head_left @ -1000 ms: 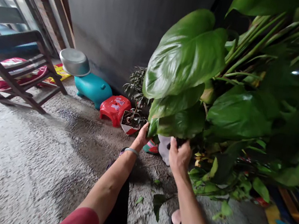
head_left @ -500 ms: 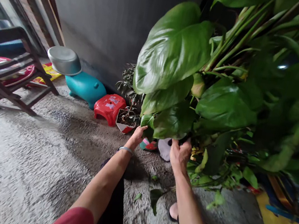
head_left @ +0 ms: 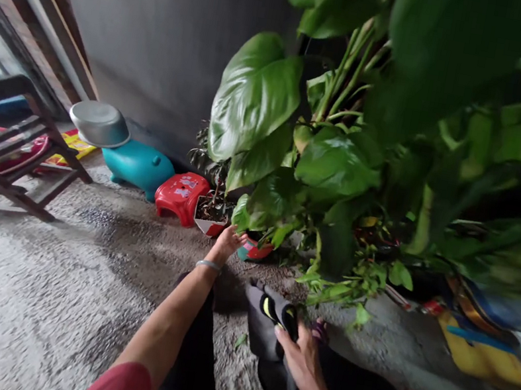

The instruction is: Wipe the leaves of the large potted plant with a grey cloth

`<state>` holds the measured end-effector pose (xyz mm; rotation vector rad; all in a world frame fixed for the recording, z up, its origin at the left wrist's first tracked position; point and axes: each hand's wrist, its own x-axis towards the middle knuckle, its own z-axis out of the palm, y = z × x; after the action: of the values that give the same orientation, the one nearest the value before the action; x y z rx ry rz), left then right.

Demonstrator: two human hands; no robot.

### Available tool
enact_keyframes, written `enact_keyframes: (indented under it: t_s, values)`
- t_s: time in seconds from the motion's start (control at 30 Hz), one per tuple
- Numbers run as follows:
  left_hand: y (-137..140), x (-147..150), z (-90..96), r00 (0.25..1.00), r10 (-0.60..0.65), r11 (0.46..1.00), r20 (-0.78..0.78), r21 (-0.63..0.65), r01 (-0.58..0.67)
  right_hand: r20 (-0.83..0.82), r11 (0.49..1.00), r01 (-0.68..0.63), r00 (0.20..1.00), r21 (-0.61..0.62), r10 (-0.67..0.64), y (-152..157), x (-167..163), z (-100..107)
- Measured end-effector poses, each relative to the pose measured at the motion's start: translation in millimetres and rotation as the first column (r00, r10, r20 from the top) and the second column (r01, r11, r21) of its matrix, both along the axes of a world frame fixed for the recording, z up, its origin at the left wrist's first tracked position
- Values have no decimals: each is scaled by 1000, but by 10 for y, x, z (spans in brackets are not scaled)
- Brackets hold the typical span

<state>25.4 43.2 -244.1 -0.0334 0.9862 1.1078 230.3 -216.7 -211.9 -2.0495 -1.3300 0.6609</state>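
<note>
My left hand reaches forward with its fingers closed at the lower edge of a small green leaf, part of a large leafy plant. A silver-grey bangle circles that wrist. Lower and to the right, my right hand grips a pair of dark grey shoes with black openings and yellow-green insides. The shoes hang above the concrete floor. Just beyond my left hand sits a red and green patterned pot, partly covered by leaves.
A white and red pot with a small plant, a red stool and a turquoise animal-shaped seat carrying a metal basin line the wall. A wooden chair stands left. Something yellow lies at right.
My right hand has drawn back from under the leaves, bringing the grey shoes out toward me. My left hand stays by the leaf, and the view has shifted slightly.
</note>
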Motion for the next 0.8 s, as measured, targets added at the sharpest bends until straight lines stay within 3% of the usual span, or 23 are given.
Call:
enact_keyframes:
  t_s: [0.17,0.23,0.3,0.33,0.4,0.5,0.67,0.8]
  values:
    - [-666,242,203,993,-113,993,-24,32,114,-42,987,114,993,113,-110,-201,493,808]
    - [-987,387,289,983,-172,982,-63,64,176,36,965,155,985,211,-166,-123,728,1102]
    - [-1320,546,366,969,-214,966,-126,119,229,156,945,201,957,258,-246,47,879,1268]
    - [-1483,619,400,959,-231,955,-164,151,256,208,947,222,940,232,-271,139,898,1296]
    - [-1781,729,461,928,-282,921,-244,202,333,276,965,256,925,60,-262,254,810,1253]
    - [-2128,784,537,845,-388,835,-367,248,491,233,989,148,963,-23,-138,121,491,1011]
    - [-2517,846,698,789,-450,765,-418,276,582,190,994,109,975,29,-113,-453,192,627]
    - [-2737,1100,921,879,-354,750,-319,465,470,145,969,48,986,241,-85,-615,134,716]
